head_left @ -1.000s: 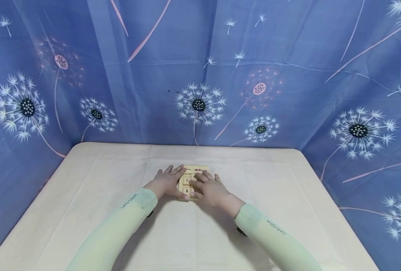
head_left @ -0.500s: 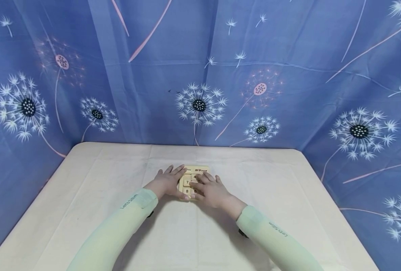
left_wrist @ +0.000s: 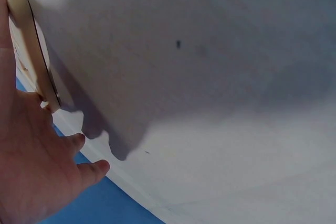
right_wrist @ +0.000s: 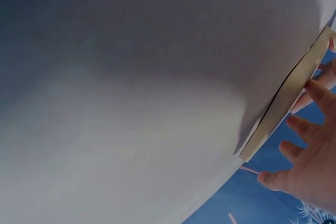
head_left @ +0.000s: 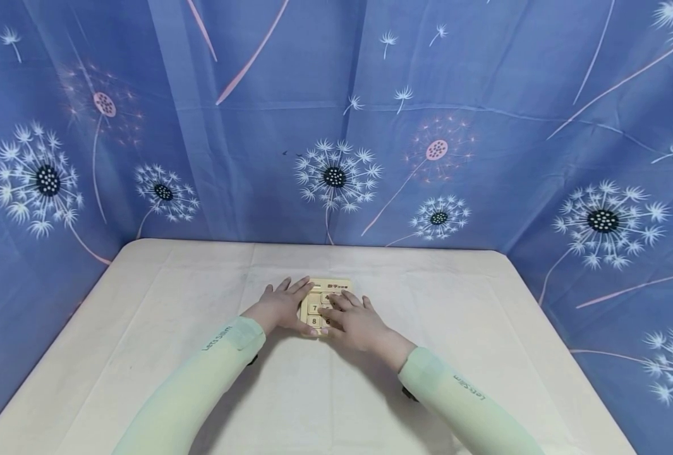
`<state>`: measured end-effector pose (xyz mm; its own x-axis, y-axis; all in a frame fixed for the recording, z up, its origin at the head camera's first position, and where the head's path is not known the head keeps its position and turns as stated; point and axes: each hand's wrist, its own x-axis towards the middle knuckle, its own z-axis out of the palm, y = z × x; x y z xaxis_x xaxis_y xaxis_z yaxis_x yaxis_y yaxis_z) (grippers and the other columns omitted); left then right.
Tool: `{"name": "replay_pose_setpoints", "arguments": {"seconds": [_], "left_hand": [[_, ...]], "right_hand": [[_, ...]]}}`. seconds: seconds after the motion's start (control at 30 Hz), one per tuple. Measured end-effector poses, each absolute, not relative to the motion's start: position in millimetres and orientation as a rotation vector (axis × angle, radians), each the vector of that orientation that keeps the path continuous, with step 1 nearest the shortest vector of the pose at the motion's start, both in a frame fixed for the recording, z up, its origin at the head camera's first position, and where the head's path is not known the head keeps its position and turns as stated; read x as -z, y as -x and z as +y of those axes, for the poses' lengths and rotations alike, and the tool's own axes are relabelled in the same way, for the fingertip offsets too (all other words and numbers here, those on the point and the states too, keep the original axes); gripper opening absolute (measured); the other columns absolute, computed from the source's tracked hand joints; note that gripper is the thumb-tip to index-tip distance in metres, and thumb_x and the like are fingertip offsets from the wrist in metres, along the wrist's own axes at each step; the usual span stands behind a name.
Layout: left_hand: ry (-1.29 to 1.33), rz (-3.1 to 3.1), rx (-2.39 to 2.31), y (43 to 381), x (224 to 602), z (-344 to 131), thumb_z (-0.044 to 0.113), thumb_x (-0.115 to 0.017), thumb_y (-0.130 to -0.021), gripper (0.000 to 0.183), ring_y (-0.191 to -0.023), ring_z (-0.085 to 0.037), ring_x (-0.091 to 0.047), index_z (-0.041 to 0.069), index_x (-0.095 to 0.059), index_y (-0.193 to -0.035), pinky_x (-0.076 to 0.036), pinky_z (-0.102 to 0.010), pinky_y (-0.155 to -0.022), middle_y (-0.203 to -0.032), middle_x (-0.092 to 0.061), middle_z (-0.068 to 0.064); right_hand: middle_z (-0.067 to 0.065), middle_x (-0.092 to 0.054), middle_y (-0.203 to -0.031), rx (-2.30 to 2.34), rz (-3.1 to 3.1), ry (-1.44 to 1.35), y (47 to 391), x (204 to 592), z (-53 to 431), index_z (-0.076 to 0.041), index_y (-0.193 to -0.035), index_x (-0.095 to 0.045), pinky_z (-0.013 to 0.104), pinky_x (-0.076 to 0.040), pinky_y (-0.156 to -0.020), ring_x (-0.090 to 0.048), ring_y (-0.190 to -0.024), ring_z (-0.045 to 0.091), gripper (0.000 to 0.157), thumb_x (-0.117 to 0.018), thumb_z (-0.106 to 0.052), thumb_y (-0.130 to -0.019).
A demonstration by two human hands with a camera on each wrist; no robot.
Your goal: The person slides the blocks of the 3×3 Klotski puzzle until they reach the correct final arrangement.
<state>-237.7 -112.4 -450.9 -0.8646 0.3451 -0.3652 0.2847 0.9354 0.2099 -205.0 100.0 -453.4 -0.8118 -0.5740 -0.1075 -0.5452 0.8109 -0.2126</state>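
Note:
A pale wooden number sliding puzzle lies on the table, with tiles 7, 8 and 4 showing in the head view. Along its left side, my left hand holds the frame, thumb at the near edge and index finger at the far left corner; the other fingers spread outward. My right hand reaches over the right side, fingers spread and fingertips on the tiles. It hides the right-hand tiles. Both wrist views catch the frame's side edge beside the fingers.
A cream cloth covers the table. Blue curtains with dandelion prints stand behind it and at both sides. Pale green sleeves cover both forearms.
Tile 7 has slid slightly toward the near edge, with a right fingertip moving the same way. My left hand stays in place on the frame.

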Motion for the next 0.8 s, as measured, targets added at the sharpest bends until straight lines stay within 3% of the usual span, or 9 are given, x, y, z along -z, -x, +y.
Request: {"name": "replay_pose_setpoints", "arguments": {"seconds": [0.8], "left_hand": [[-0.437,2.682,-0.236,237.9,450.5,-111.9,0.069,-0.076,-0.078,0.118,-0.162,-0.038,-0.009,0.021,-0.015,-0.166,-0.014,-0.066,-0.129,-0.176,-0.007,0.004]], "right_hand": [[0.012,-0.04,-0.165,0.239,2.831,0.934,201.7,456.7,105.0,-0.025,-0.15,-0.054,0.074,-0.028,-0.12,-0.031,-0.155,0.041,0.055,-0.052,-0.052,-0.103]]}}
